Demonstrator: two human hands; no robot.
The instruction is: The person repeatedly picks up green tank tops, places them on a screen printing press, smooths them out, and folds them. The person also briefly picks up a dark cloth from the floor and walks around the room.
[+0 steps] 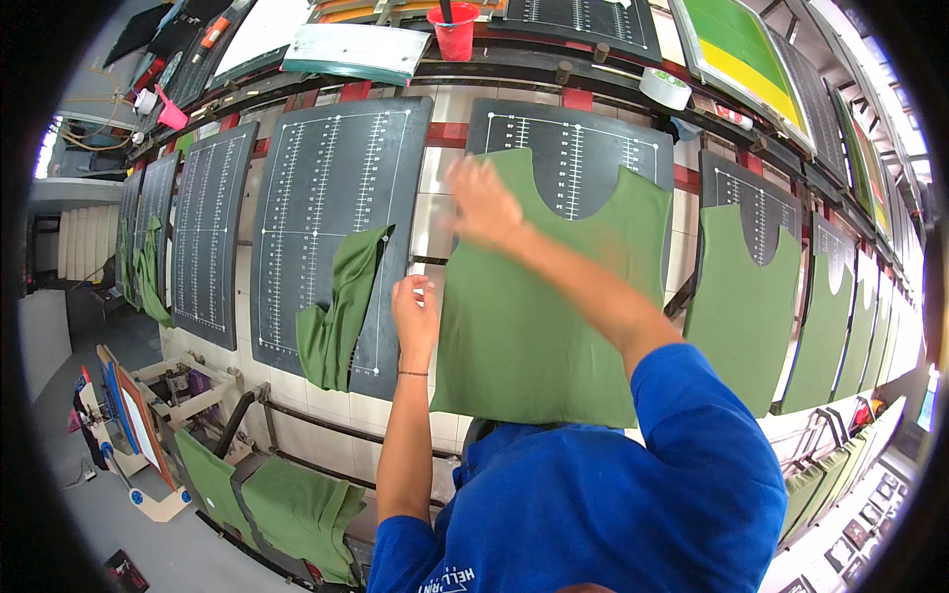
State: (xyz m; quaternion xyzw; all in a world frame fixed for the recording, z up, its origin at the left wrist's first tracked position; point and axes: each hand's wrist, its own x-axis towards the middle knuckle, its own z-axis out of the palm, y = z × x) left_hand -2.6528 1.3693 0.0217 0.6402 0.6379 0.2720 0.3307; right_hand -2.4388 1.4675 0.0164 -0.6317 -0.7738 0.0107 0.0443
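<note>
A green cut shirt panel point(554, 326) with a curved neckline lies over the dark board point(618, 138) in front of me. My right hand point(481, 203) reaches across to the panel's upper left edge, its fingers stretched and blurred by motion. Beside the panel's left edge is my left hand point(415, 314), with curled fingers around a small whitish bit I cannot make out. Left of it, a crumpled green fabric piece point(341, 311) lies on another dark board point(292, 252) printed with white ruler marks.
More green panels point(741, 306) lie on boards to the right. Green fabric point(297, 504) hangs over a lower rail at left. Along the back rail stand a red bucket point(455, 35), a tape roll point(664, 89) and a framed screen point(736, 59). A wooden-framed stand point(138, 425) is at far left.
</note>
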